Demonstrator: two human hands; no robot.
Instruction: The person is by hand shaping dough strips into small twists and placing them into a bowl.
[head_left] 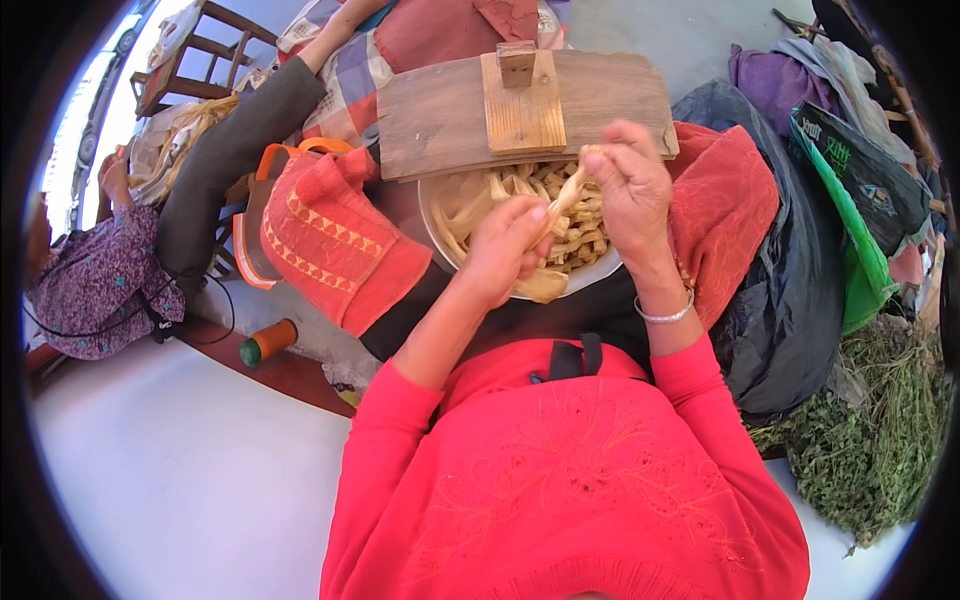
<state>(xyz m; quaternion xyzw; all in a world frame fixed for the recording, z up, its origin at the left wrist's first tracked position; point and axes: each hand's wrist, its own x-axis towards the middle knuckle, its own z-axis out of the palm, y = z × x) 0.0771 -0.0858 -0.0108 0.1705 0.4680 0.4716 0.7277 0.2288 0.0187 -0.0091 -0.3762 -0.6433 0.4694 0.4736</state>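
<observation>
A pale tan, soft-looking strip (571,191) is stretched between my two hands above a metal basin on my lap. The fingers of my left hand (507,243) close on its lower end, while my right hand (634,190) pinches the upper end, higher and to the right. I cannot tell what the strip is made of. In the basin (598,276) lie wider tan sheets (462,210) at the left and many short, twisted or knotted pieces (582,243) at the right. A wooden board (425,125) with a small wooden block (517,67) fixed on it covers the basin's far edge.
Red cloths (335,240) (722,215) flank the basin. Black plastic (775,290) and a dried green plant bundle (870,430) are to the right. An orange and green spool (268,343) lies at left. Another person's dark sleeve (215,180) and a wooden chair (205,60) stand beyond.
</observation>
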